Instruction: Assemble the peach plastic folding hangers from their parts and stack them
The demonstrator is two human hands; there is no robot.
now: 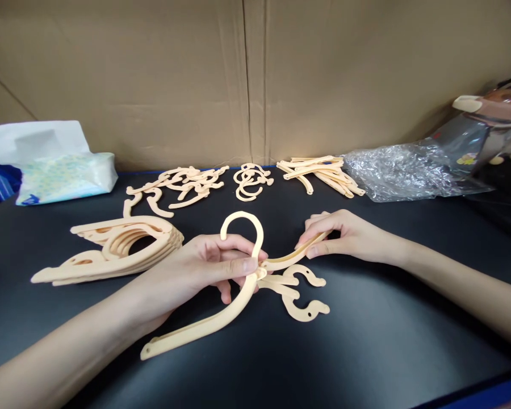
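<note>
A beige plastic folding hanger (221,318) is held between my two hands above the black table. My left hand (225,264) pinches it at the centre joint, just under its curved hook (242,216). One long arm slants down to the left from there. My right hand (336,238) grips the other arm (296,258) near its outer end, with the thumb below and fingers above. Two curved pieces with holes (309,309) stick out to the right beneath that arm. Whether they are joined to the hanger is hidden behind my left fingers.
A stack of folded hangers (153,255) lies left. Along the back are loose curved pieces (187,184), a small pile of hooks (251,179), straight arms (323,170) and a clear plastic bag (400,170). A tissue pack (68,176) stands back left, before a cardboard wall (174,85).
</note>
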